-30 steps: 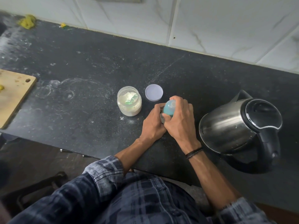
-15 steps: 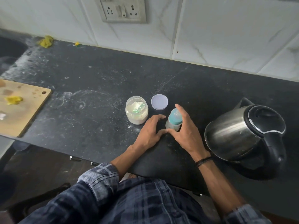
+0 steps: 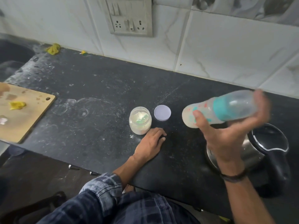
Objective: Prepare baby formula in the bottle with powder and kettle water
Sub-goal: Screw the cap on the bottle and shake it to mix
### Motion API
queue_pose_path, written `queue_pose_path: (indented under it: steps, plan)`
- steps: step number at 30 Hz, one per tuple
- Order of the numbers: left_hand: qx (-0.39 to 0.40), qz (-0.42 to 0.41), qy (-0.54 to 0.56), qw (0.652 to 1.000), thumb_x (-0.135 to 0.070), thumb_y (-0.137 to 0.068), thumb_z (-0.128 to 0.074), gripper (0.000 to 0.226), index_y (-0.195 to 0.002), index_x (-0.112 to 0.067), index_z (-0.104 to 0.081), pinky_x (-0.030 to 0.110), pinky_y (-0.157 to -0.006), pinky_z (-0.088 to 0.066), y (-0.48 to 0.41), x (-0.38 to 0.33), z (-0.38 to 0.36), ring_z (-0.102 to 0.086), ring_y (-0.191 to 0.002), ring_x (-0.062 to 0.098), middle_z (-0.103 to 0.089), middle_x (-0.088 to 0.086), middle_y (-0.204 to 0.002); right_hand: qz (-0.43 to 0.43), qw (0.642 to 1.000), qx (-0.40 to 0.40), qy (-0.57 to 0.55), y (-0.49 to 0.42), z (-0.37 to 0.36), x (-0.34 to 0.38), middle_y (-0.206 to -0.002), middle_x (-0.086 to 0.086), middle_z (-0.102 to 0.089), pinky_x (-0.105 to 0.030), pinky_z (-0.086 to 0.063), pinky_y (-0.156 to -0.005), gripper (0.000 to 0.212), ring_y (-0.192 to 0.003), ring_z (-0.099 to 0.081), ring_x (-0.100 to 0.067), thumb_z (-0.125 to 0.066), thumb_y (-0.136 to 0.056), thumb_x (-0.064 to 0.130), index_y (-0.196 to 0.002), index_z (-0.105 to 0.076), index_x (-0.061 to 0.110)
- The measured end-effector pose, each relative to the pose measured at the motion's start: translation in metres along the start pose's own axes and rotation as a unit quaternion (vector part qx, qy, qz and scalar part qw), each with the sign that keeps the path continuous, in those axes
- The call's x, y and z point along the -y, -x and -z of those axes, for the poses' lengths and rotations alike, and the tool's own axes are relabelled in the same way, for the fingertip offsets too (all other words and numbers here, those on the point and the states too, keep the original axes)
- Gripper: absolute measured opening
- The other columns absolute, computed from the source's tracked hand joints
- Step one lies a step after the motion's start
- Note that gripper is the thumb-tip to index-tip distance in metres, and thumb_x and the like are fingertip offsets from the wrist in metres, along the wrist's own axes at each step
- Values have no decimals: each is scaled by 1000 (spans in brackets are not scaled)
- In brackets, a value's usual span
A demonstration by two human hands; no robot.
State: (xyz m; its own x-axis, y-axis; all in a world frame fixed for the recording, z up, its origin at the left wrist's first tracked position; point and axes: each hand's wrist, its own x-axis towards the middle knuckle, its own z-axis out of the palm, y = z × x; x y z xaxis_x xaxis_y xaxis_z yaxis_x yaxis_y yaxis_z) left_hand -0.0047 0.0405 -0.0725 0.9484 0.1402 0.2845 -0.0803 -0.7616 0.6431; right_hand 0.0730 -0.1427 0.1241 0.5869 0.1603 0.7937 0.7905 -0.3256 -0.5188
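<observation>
Presently: capped baby bottle [image 3: 218, 110], held aloft and tipped sideways near the kettle [image 3: 258, 151], right hand [image 3: 226, 139] wrapped round it, probably for shaking. Left hand [image 3: 150, 143] rests relaxed on the countertop [image 3: 97, 126] beside the uncovered powder jar [image 3: 140, 120], bracing.

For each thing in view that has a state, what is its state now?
Baby bottle: capped, in the air, tilted almost sideways.
Right hand: grips the bottle.
Left hand: rests on the counter.
Powder jar: open, upright.
Jar lid: off, beside the jar.
Kettle: lid shut.
</observation>
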Motion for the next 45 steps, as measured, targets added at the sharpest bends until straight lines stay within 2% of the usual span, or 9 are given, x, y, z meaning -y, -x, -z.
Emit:
queue_pose_path:
  steps: [4,13,18,22,26,30,35,39,45]
  plan:
    - [-4,2,0,1000,-20,-103,-58,13,-112,-12,-62,27,-102,-42,1,1,2,-55,-110,17,-61,0,-120,-90,977,193,-2,12,-11,-6,-140,27,-47,-24,-48,-101,88,-119,-55,3,-88,-75,42,-145,-34,37]
    - [-6,2,1,1000,-21,-101,-60,11,-109,-14,-63,30,-100,-45,1,1,1,-56,-111,15,-62,-2,-119,-143,984,79,-78,14,-12,2,-139,29,-47,-29,-51,-99,85,-120,-56,2,-84,-76,42,-146,-38,27]
    - [-21,7,-3,1000,-19,-101,-60,10,-107,-12,-64,24,-98,-43,0,-4,2,-57,-108,15,-63,-1,-116,-156,971,-142,-112,-10,7,-9,-141,-30,-44,-65,-49,-97,108,-121,-54,-50,-89,-77,42,-139,-25,-18]
    - [-10,1,-4,1000,-20,-100,-61,11,-107,-13,-64,25,-100,-42,1,-2,3,-56,-110,14,-63,-2,-118,-186,975,59,-108,0,-13,-3,-133,19,-54,-58,-56,-91,84,-108,-64,-13,-88,-75,32,-143,-38,36]
    - [-11,4,-11,1000,-20,-100,-61,11,-108,-13,-63,21,-101,-39,-1,-4,3,-56,-110,15,-63,-2,-117,-180,965,-61,-181,-7,-12,-2,-140,-2,-44,-60,-53,-93,85,-116,-57,-21,-84,-81,26,-146,-30,15]
    - [-2,2,-12,1000,-19,-99,-62,11,-109,-13,-63,19,-101,-37,1,-3,3,-56,-108,15,-62,-2,-117,-197,965,122,-122,5,-15,-7,-132,33,-51,-45,-56,-97,86,-111,-62,1,-89,-77,34,-146,-38,27]
    - [-9,7,-12,1000,-20,-100,-61,11,-109,-13,-63,20,-100,-38,0,-4,3,-56,-107,15,-62,-3,-116,-194,957,-114,-184,-16,-12,0,-133,-2,-43,-34,-54,-97,84,-114,-55,-1,-78,-88,5,-146,-20,-11]
    - [-6,0,-15,1000,-20,-100,-63,12,-109,-13,-63,22,-100,-39,1,-2,2,-55,-107,14,-62,-3,-117,-227,955,87,-169,8,-21,-2,-132,23,-51,-46,-56,-96,83,-109,-61,-4,-88,-80,23,-145,-38,15]
    - [-12,1,-23,1000,-17,-98,-65,12,-109,-12,-63,17,-98,-35,-1,-5,2,-55,-103,15,-63,-1,-114,-220,951,-105,-191,-7,-14,14,-134,0,-44,-36,-56,-91,82,-111,-58,-6,-80,-87,10,-146,-23,-1]
